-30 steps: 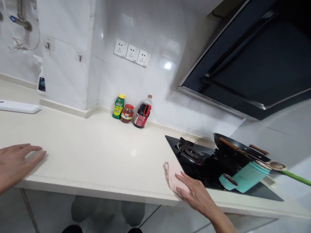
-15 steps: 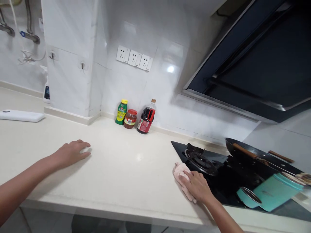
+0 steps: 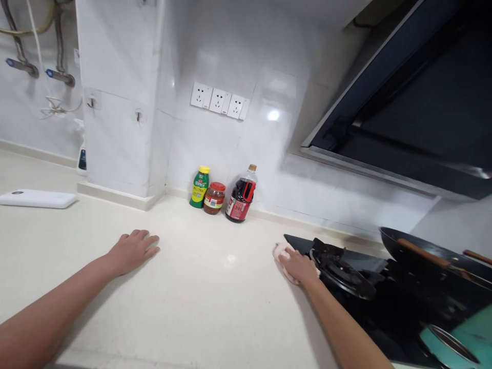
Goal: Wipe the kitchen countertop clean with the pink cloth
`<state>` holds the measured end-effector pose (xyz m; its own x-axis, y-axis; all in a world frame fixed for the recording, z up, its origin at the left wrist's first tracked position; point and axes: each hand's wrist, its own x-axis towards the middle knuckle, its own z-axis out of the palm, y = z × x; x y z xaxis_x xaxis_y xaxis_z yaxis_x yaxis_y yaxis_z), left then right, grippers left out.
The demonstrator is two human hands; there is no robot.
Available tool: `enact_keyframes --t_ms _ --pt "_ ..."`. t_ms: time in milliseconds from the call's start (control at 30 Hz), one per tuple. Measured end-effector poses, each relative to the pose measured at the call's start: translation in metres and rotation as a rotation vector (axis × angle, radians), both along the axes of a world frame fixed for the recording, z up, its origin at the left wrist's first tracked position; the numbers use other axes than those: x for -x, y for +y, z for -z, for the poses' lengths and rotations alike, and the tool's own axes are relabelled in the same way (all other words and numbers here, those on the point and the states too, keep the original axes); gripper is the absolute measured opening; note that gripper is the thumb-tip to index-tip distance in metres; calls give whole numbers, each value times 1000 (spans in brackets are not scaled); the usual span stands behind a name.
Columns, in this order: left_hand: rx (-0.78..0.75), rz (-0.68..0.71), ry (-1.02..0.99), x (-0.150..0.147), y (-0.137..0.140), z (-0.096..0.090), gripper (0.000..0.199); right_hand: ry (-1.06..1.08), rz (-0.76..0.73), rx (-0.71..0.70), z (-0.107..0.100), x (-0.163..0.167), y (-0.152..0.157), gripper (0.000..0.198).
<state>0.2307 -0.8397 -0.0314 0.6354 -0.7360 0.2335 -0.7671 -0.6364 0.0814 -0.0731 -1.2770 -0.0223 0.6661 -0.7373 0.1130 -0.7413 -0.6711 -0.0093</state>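
Observation:
My right hand (image 3: 300,265) presses a pale pink cloth (image 3: 283,252) onto the cream countertop (image 3: 200,302), at the left edge of the black gas stove (image 3: 388,302). Its fingers are closed over the cloth, which bunches out around them. On the left side of the counter, my left hand (image 3: 132,251) lies with its fingers spread and holds nothing. Between and beyond the hands, against the wall, stand a green bottle with a yellow cap (image 3: 199,188), a red-lidded jar (image 3: 214,198) and a dark sauce bottle (image 3: 242,195).
A wok (image 3: 434,251) with wooden handles rests on the stove's right part, behind a turquoise container (image 3: 448,348). The range hood (image 3: 403,102) hangs above. At the left are a white flat object (image 3: 38,199) and a spray bottle (image 3: 82,154). Sockets (image 3: 219,101) line the wall.
My right hand has slid the cloth away from me along the stove's edge. My left hand has shifted forward and now lies flatter. The view has moved a little.

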Motion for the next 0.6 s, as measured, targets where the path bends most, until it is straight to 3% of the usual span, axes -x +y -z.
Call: enact_keyframes --t_ms 100,233,333,433,500,600 --pt "-8 4 -6 2 -2 -5 54 -12 -39 -47 -5 -41 21 67" --pt "18 4 -20 2 -2 -5 56 -16 -323 -120 -12 -86 89 67" --pt "45 14 -37 -2 1 -1 57 2 -589 -170 -13 -100 155 67" --pt "58 21 -47 -8 3 3 59 2 -827 -218 -9 -90 204 67" --pt "53 22 -42 -11 4 5 61 -34 -896 -228 -7 -77 213 64" --pt "45 17 -22 -12 6 6 61 -58 -713 -189 -7 -50 183 54"
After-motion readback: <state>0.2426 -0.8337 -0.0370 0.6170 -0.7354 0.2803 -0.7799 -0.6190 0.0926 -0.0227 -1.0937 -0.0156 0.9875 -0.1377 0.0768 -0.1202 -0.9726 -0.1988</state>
